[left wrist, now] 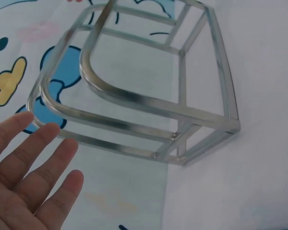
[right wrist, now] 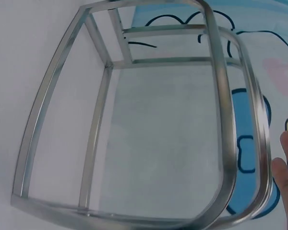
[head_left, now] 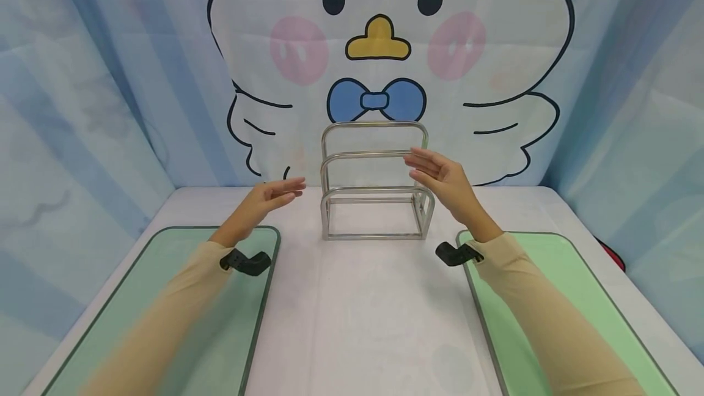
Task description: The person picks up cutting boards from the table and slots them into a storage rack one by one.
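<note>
Left hand (head_left: 263, 201) outstretched, empty, right hand (head_left: 447, 182) likewise, partly hiding metal rack (head_left: 370, 190) (touch unclear)

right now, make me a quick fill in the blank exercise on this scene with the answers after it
The metal rack has ____ rounded hoops.
In the head view, the rack is partly covered by the person's ____ grip.
The printed bow tie is coloured ____.
The mat below the right sleeve is coloured ____.

Missing words: three; right; blue; green
</note>
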`<state>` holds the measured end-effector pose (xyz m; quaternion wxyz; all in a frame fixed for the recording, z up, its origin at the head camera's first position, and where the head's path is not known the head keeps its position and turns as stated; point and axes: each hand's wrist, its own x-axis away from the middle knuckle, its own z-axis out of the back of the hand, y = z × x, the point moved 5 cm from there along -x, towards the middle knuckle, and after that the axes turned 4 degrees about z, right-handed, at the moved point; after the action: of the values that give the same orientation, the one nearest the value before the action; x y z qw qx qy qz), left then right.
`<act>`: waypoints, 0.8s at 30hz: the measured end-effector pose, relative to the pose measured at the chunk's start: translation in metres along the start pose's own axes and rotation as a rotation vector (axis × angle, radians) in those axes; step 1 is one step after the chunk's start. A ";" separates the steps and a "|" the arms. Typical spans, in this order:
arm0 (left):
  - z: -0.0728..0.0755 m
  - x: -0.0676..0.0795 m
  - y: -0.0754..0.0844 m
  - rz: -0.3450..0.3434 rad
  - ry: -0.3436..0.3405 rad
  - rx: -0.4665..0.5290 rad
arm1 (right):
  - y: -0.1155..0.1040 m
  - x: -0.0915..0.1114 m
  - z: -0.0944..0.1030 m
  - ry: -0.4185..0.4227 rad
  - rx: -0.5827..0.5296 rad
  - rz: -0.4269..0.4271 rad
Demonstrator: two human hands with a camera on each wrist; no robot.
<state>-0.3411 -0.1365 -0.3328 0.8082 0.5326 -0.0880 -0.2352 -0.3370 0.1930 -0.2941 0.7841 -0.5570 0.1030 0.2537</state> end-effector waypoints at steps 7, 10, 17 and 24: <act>0.014 0.016 0.000 0.004 0.010 -0.071 | -0.022 -0.007 -0.029 -0.053 -0.081 0.048; 0.019 0.023 -0.005 -0.002 0.016 -0.105 | -0.026 -0.007 -0.045 -0.076 -0.088 0.071; 0.030 0.043 -0.018 0.004 0.046 -0.177 | -0.030 -0.005 -0.080 -0.096 -0.018 0.133; 0.041 0.067 -0.029 0.006 0.089 -0.195 | -0.029 -0.001 -0.110 -0.134 -0.017 0.149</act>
<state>-0.3072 -0.2113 -0.3495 0.8600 0.4611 -0.0303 -0.2165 -0.3097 0.0841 -0.3097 0.7636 -0.5360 0.0893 0.3489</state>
